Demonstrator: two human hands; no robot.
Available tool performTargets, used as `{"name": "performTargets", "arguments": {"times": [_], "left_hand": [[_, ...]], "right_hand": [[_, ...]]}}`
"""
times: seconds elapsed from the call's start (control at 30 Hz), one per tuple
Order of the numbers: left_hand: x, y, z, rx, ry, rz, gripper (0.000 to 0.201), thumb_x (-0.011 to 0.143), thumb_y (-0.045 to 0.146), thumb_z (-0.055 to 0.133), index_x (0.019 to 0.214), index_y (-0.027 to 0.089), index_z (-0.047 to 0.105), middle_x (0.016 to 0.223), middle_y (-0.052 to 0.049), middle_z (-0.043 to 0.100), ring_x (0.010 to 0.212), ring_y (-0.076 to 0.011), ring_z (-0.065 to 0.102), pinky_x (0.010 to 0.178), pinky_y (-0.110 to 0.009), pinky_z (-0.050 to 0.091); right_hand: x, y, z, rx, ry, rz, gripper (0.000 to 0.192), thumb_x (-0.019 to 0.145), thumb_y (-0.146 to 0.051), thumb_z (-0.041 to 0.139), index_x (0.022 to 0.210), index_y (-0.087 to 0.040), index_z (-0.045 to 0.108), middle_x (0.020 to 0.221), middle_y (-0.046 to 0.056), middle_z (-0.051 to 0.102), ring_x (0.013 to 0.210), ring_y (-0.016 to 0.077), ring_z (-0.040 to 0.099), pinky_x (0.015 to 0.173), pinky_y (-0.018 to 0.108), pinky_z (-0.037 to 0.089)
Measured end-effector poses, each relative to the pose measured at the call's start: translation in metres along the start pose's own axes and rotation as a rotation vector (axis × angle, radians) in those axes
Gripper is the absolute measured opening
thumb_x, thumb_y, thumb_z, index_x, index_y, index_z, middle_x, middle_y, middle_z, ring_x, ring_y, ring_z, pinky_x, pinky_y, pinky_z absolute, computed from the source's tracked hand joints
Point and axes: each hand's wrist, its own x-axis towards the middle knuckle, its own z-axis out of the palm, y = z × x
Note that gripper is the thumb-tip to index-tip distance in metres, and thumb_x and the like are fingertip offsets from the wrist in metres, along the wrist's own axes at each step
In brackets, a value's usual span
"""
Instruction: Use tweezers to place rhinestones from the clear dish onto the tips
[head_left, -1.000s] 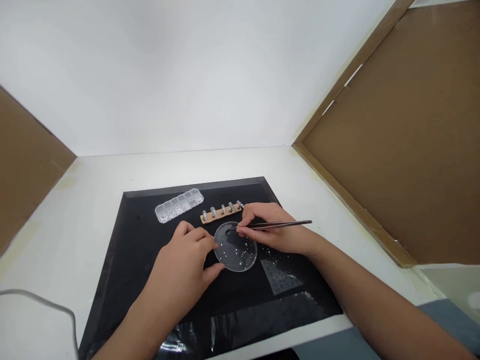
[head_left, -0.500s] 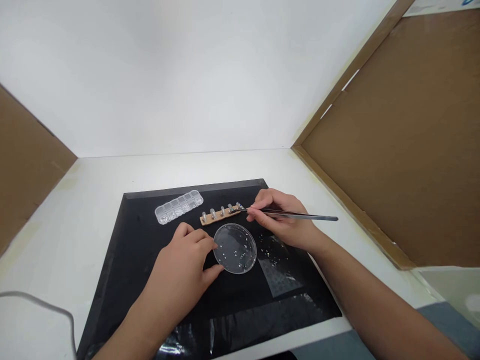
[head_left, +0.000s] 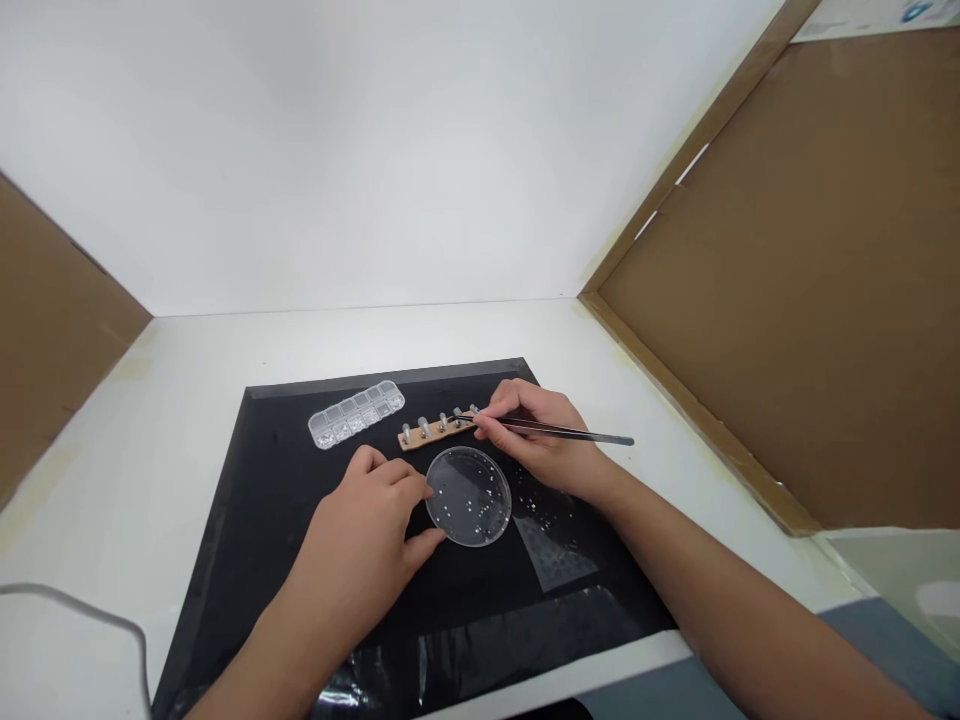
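White table boxed in by a white back wall and brown cardboard panels on both sides; black mat in the middle. Left hand rests on the mat, fingers curled loosely, thumb and fingertips touching the left rim of a clear round dish with small beads scattered inside. Right hand is pinched shut on metal tweezers, tips over the right end of a wooden strip carrying a row of small pegs, just behind the dish. Can't tell if the tips hold a bead. Clear compartment box lies left of the strip. Grey cable at the table's left edge.
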Motion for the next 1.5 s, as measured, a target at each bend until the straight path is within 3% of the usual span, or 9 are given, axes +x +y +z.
{"name": "performTargets", "arguments": {"times": [0.33,1.5], "left_hand": [[-0.0001,0.0005,-0.0012,0.006,-0.006,0.001,0.025,0.092,0.032,0.079,0.116,0.025,0.079,0.118,-0.005,0.078,0.112,-0.0288,0.059,0.080,-0.038,0.061],[0.0001,-0.0005,0.0010,0.005,-0.015,-0.011,0.026,0.092,0.033,0.080,0.117,0.026,0.079,0.119,-0.004,0.078,0.113,-0.0288,0.059,0.080,-0.037,0.061]], "right_hand": [[0.0006,0.0015,0.0019,0.019,0.005,0.040,0.021,0.101,-0.040,0.072,0.089,-0.023,0.067,0.086,0.002,0.073,0.077,0.0173,0.072,0.067,0.032,0.056],[0.0010,0.0059,0.0032,0.004,0.010,-0.022,0.015,0.099,-0.035,0.074,0.090,-0.023,0.068,0.086,0.001,0.074,0.076,0.0176,0.073,0.067,0.032,0.057]]}}
